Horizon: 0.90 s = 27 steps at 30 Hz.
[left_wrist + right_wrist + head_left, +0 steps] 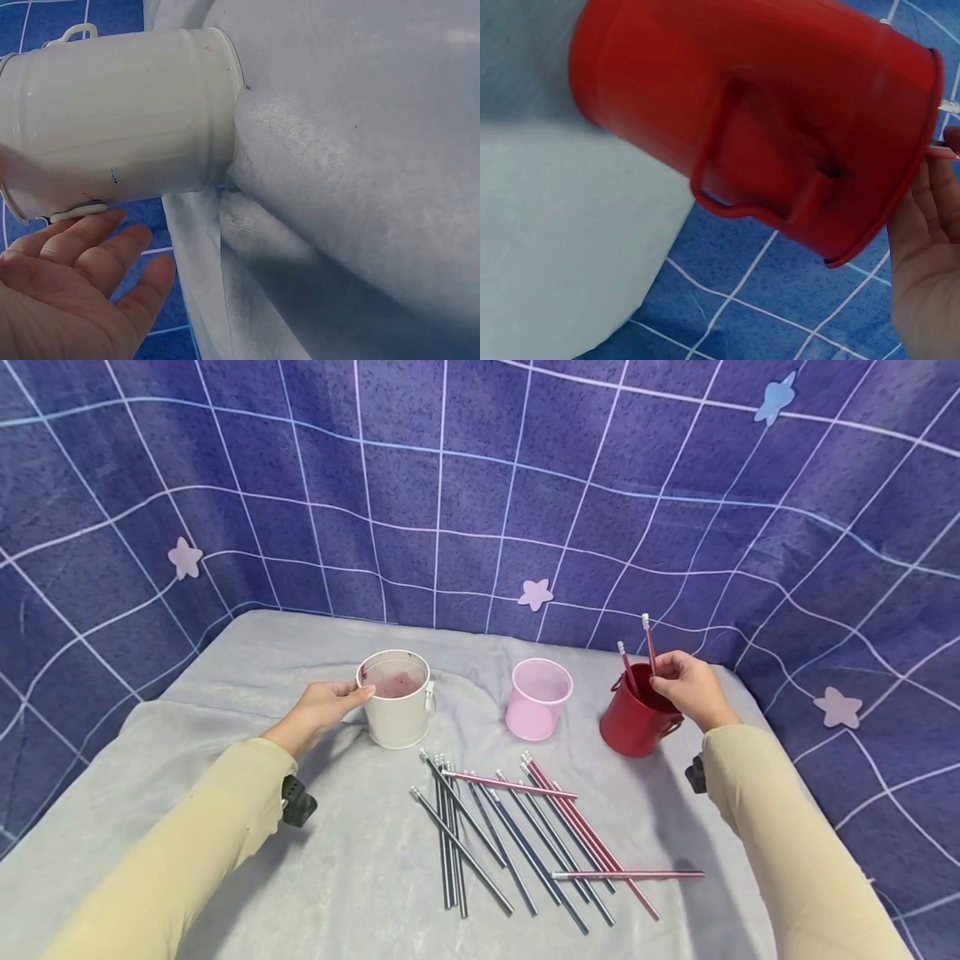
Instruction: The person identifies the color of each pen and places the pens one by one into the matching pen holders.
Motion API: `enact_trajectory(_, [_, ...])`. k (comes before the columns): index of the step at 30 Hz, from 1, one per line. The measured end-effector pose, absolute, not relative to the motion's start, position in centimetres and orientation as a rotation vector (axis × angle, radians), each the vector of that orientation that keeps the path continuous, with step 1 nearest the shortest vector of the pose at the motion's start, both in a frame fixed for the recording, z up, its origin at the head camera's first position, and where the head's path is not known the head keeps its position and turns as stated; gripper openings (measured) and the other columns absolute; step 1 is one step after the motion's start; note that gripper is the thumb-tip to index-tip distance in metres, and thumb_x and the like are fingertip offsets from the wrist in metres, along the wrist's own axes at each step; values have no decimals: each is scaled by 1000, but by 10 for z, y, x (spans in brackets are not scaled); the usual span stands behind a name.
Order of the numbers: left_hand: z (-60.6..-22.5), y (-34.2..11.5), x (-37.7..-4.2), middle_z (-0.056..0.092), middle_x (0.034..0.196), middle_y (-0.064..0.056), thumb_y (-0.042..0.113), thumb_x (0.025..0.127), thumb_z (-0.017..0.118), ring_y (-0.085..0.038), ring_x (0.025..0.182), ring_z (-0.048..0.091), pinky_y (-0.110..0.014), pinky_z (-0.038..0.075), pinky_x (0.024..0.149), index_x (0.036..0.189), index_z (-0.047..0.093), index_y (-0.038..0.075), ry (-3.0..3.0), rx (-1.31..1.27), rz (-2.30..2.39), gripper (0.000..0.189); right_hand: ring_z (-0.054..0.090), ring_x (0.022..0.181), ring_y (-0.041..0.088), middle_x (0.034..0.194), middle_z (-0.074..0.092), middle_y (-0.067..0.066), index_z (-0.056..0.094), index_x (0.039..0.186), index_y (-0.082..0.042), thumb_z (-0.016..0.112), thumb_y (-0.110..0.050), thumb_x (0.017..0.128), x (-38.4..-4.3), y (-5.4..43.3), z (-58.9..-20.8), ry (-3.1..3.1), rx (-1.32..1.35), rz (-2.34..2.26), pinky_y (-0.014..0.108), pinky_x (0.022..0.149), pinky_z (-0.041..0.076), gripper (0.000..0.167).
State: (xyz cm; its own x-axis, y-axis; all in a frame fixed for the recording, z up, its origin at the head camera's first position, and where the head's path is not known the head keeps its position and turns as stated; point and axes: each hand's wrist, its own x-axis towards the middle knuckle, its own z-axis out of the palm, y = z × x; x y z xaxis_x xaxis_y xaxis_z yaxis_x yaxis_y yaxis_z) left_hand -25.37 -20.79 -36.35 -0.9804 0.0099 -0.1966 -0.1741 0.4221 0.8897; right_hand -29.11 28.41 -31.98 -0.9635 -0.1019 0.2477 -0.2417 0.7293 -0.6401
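On the left, my left hand [318,712] holds a white metal bucket [399,722] at its rim, thumb over the near edge. Its fingers [101,255] lie along the side by a small handle in the left wrist view. My right hand [692,689] pinches a red pencil [649,639] with a white eraser end up; its lower end is hidden inside the red bucket [630,727]. Another red pencil [625,662] leans in that bucket. In the right wrist view the red bucket [667,82] shows its side handle, with my hand [926,255] at the rim.
Between the buckets stands a pink cup [534,714]. Several dark pencils [480,864] and red pencils [637,875] lie scattered and crossing on the grey cloth [352,877] in front. A blue grid-patterned curtain [480,485] rises behind the table.
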Motion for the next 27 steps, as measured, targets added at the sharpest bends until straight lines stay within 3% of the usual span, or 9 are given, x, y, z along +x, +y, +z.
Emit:
enact_trajectory(7, [-361, -208, -253, 33, 145, -26, 35, 99, 50, -40, 138, 26, -53, 23, 114, 138, 37, -12, 2500, -150, 1588, 62, 57, 74, 11, 90, 67, 25, 61, 98, 11, 60, 4, 80, -294, 284, -325, -2801, 300, 934, 16, 65, 45, 19])
enact_trajectory(14, [-363, -208, -253, 35, 145, -26, 33, 99, 51, -40, 138, 28, -53, 22, 114, 136, 40, -12, 2503, -159, 1603, 60, 57, 70, 13, 84, 68, 19, 63, 93, 8, 60, 3, 80, -295, 282, -327, -2863, 330, 893, 21, 62, 47, 15])
enact_trajectory(27, [-364, -208, -251, 38, 142, -27, 32, 99, 52, -39, 137, 31, -52, 24, 114, 135, 42, -14, 2503, -145, 1628, 59, 63, 91, 35, 99, 70, 17, 69, 101, -1, 59, -15, 84, -294, 274, -323, -3032, 276, 589, 46, 69, 49, 24])
